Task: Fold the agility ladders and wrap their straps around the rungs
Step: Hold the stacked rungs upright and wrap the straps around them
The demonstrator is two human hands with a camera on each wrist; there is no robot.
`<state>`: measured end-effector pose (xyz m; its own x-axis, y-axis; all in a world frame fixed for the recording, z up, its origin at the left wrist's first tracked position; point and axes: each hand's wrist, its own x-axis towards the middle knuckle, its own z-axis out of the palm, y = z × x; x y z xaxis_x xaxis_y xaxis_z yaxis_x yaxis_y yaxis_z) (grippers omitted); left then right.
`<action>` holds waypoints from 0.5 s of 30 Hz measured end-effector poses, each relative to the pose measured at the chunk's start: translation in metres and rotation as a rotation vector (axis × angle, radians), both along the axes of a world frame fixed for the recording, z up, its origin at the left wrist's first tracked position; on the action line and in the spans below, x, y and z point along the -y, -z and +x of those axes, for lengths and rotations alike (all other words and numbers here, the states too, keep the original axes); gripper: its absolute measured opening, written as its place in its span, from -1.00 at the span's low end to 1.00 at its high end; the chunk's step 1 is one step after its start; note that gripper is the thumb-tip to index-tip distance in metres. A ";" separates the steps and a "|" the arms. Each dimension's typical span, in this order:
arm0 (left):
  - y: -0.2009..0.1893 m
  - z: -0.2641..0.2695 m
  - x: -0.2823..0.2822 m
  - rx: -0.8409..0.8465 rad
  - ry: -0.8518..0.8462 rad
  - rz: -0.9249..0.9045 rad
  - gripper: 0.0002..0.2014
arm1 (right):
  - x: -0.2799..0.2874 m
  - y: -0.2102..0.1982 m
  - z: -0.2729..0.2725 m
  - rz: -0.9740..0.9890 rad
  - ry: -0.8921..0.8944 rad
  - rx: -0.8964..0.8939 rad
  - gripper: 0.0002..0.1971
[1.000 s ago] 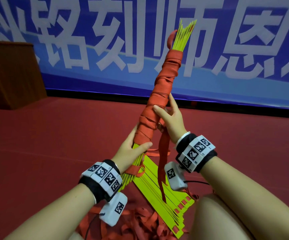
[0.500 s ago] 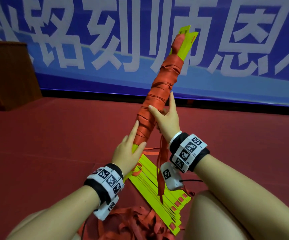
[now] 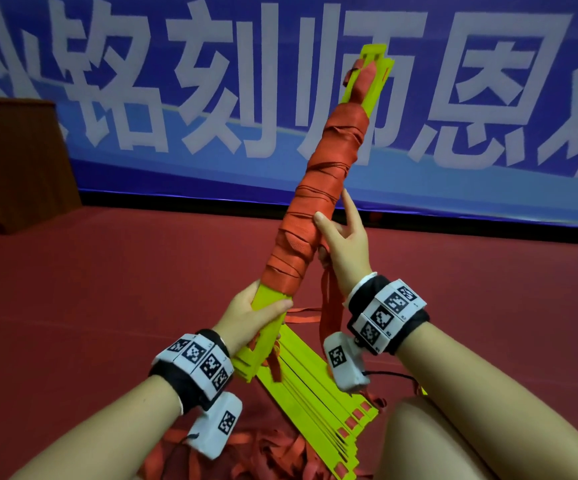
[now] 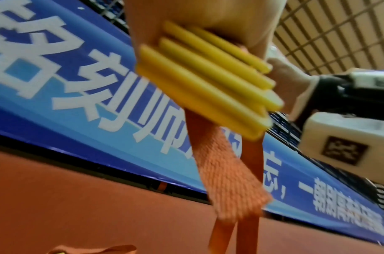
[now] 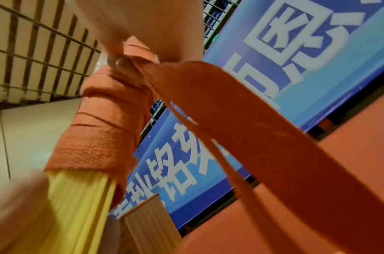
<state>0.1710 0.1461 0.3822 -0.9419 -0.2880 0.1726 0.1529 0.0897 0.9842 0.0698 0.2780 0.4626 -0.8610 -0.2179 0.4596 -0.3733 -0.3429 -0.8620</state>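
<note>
A bundle of yellow ladder rungs stands tilted up to the right, most of its length bound in red strap wraps. My left hand grips the bare yellow lower end of the bundle. My right hand is against the wrapped middle, thumb pressing the wraps, forefinger pointing up, and it holds the loose red strap, which hangs down below the wrist. A second stack of yellow rungs lies on the floor under the hands, on a heap of loose red straps.
Red carpet floor spreads all round. A blue banner with white characters runs along the back. A brown wooden stand is at the far left. My bare knee is at the lower right.
The bundle has turned about its length, so its top now shows flat rung faces instead of thin edges. My left hand slid lower onto the bare yellow end.
</note>
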 end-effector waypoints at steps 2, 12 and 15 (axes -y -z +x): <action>-0.001 0.002 -0.002 -0.067 -0.104 -0.181 -0.68 | -0.002 0.000 -0.002 0.051 0.009 -0.017 -0.34; 0.000 0.014 -0.013 -0.063 -0.527 -0.843 -0.16 | 0.009 0.001 0.005 0.106 0.113 -0.010 -0.19; 0.003 0.014 -0.011 -0.134 -0.489 -0.877 -0.17 | 0.012 0.002 0.000 0.063 0.171 -0.048 -0.04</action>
<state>0.1855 0.1574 0.3794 -0.7119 -0.3580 0.6041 0.0100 0.8550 0.5185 0.0702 0.2655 0.4602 -0.8656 -0.1001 0.4907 -0.4623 -0.2172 -0.8597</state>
